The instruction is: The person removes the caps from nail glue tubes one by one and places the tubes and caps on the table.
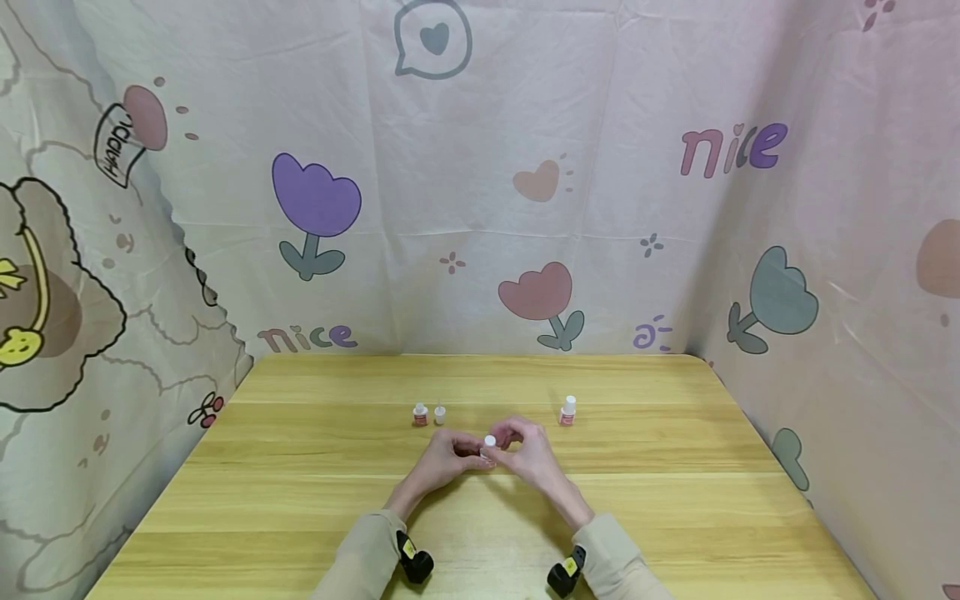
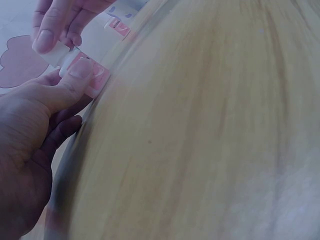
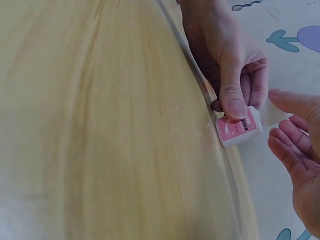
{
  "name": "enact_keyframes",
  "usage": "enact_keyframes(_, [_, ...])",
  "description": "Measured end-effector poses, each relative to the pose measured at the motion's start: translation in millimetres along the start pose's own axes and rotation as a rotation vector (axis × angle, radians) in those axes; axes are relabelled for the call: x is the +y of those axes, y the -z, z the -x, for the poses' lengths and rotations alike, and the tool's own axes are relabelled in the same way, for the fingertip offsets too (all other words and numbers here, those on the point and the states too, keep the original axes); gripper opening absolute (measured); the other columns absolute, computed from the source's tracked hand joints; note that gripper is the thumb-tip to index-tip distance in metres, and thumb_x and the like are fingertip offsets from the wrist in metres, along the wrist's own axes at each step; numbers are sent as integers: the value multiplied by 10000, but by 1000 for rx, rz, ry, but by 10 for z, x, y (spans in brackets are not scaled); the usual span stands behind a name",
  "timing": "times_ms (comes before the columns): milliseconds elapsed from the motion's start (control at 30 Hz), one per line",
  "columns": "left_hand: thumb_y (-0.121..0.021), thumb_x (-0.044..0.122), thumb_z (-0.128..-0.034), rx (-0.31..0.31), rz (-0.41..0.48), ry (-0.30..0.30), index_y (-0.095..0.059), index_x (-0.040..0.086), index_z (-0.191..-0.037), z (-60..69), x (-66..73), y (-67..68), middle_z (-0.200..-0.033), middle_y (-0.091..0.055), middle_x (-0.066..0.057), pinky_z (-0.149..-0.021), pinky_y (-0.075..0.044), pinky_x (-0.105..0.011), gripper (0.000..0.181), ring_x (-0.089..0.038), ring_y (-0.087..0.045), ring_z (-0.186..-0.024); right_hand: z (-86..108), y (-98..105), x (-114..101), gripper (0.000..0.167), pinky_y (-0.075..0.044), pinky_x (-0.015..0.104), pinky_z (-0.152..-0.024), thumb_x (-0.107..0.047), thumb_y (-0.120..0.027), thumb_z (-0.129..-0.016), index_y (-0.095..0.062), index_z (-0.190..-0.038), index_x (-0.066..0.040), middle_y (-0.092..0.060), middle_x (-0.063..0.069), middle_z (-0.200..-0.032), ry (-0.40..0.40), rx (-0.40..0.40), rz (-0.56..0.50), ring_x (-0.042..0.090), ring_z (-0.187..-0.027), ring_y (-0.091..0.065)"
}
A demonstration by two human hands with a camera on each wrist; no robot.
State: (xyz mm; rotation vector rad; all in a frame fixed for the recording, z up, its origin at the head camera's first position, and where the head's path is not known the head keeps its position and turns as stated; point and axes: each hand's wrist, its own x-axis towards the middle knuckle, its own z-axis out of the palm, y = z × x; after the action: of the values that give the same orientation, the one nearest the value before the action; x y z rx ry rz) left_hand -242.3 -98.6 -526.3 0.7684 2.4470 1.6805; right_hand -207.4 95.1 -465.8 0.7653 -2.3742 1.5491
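Between both hands is a small white glue bottle (image 3: 237,129) with a pink label, its white cap (image 1: 490,440) uppermost in the head view. My left hand (image 1: 446,461) grips the bottle's body, thumb across the label. My right hand (image 1: 531,457) has its thumb and fingers around the white cap, pinching it. In the left wrist view the cap sits at the bottle's neck, partly hidden by the right fingers. The bottle's base is close to the tabletop; whether it touches cannot be told.
Beyond the left hand stands a small red-labelled bottle (image 1: 420,415), with a white cap (image 1: 439,415) beside it, a thin tip pointing up. A capped bottle (image 1: 567,411) stands farther right. The wooden table (image 1: 315,467) meets a printed cloth (image 1: 450,292) at its back.
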Motion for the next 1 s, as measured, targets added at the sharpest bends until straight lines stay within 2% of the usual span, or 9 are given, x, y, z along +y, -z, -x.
enact_keyframes(267, [-834, 162, -818, 3, -7, 5, -794, 93, -1026, -2, 2, 0, -967, -798, -87, -740, -562, -187, 223, -6, -704, -800, -2, 6, 4, 155, -604, 498, -761, 125, -762, -790, -681, -922, 124, -706, 265, -868, 29, -2, -8, 403, -765, -683])
enact_keyframes(500, [-823, 137, -822, 4, -4, -20, -786, 55, -1015, -1, -30, -2, -954, -792, -129, -731, -560, -188, 213, -25, -696, -791, -14, -95, 262, 184, -605, 492, -796, 150, -751, -776, -690, -946, 120, -713, 254, -900, 59, 0, -14, 389, -787, -681])
enact_keyframes(700, [-822, 139, -827, 4, -1, -21, -785, 56, -1028, -2, -35, 1, -968, -792, -128, -748, -568, -192, 221, -35, -709, -807, -20, -108, 394, 259, -609, 411, -806, 33, -822, -779, -709, -1010, 64, -734, 158, -918, 16, 13, 4, 310, -819, -683])
enact_keyframes(833, [-825, 140, -826, 3, -1, -22, -784, 60, -1039, 2, -22, 3, -980, -793, -116, -760, -578, -201, 231, -20, -716, -814, -23, -89, 402, 254, -597, 367, -755, -78, -864, -770, -730, -975, -10, -729, 110, -874, -7, 21, 20, 273, -794, -671])
enact_keyframes(1000, [-830, 146, -823, 6, 8, -5, -791, 80, -1027, 0, -11, -2, -973, -796, -103, -756, -572, -194, 219, -31, -723, -814, -24, -83, 380, 207, -591, 345, -710, -79, -865, -766, -732, -920, -45, -715, 82, -823, -4, 25, 57, 218, -754, -659])
